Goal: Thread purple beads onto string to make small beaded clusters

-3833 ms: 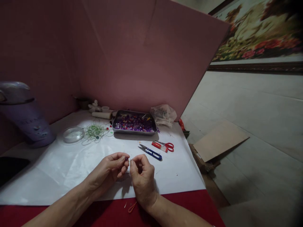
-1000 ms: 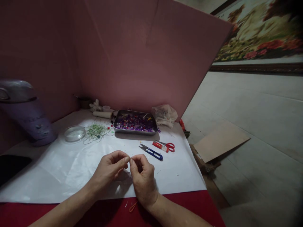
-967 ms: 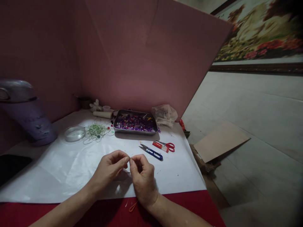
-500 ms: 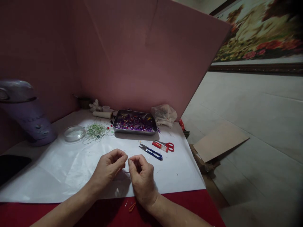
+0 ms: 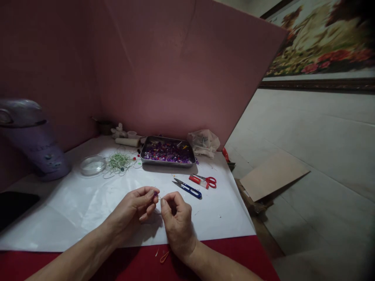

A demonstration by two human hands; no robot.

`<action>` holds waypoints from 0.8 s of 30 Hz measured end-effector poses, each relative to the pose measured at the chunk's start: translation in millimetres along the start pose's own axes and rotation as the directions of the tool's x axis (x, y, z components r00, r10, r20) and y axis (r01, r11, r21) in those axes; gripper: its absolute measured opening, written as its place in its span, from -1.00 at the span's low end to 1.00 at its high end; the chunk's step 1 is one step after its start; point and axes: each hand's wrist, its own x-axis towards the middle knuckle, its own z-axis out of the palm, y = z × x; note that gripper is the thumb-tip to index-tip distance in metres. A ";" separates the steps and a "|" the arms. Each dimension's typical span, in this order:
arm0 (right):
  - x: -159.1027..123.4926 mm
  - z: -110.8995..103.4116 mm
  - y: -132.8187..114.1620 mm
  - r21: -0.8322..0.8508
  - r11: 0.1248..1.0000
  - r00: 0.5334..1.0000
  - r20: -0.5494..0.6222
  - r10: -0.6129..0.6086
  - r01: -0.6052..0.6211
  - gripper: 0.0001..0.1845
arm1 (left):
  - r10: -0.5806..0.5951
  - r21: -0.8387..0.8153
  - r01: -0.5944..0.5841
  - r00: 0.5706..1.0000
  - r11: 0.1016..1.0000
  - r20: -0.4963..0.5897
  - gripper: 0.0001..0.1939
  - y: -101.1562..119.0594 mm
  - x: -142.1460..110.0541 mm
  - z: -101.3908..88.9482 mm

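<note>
Between the thumb and forefinger of my left hand [image 5: 140, 203] is a small purple bead [image 5: 155, 194]. My right hand [image 5: 175, 212], just beside it, pinches a thin pale cord [image 5: 159, 198] that spans the small gap between the two hands. Whether the cord runs through the bead is hidden by my fingertips. Both hands hover over the white sheet [image 5: 96, 210]. Below my right wrist an orange loop of cord [image 5: 164, 256] lies on the red cloth [image 5: 140, 265]. Blue thread snips [image 5: 187, 188] rest beyond my right hand.
A metal tray [image 5: 168, 165] of mostly purple beads stands at the back. Red-handled scissors [image 5: 210, 182] and a red-and-clear case [image 5: 199, 181] lie nearby. Left are tangled green threads [image 5: 119, 162], a clear round dish [image 5: 93, 165] and a purple bottle [image 5: 43, 152].
My left hand has rolled back a little and its lower fingers have loosened, so the purple bead shows again. The gap between my fingertips has widened slightly. My right hand has barely moved.
</note>
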 end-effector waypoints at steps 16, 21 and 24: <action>-0.4 0.2 -1.9 0.019 0.999 0.999 0.030 0.027 -0.028 -0.80 | -0.062 -0.025 0.062 0.998 0.998 -0.002 -0.94 -2.4 -0.1 0.9; -0.2 0.6 0.3 0.051 0.998 0.999 0.037 0.030 -0.032 -0.81 | -0.058 -0.021 0.057 0.998 0.998 -0.026 -0.97 -3.1 0.3 -1.1; -0.7 0.6 1.8 0.031 0.999 0.999 0.033 0.019 -0.020 -0.82 | -0.054 -0.021 0.053 0.998 0.998 -0.036 -0.94 -3.6 0.6 -2.1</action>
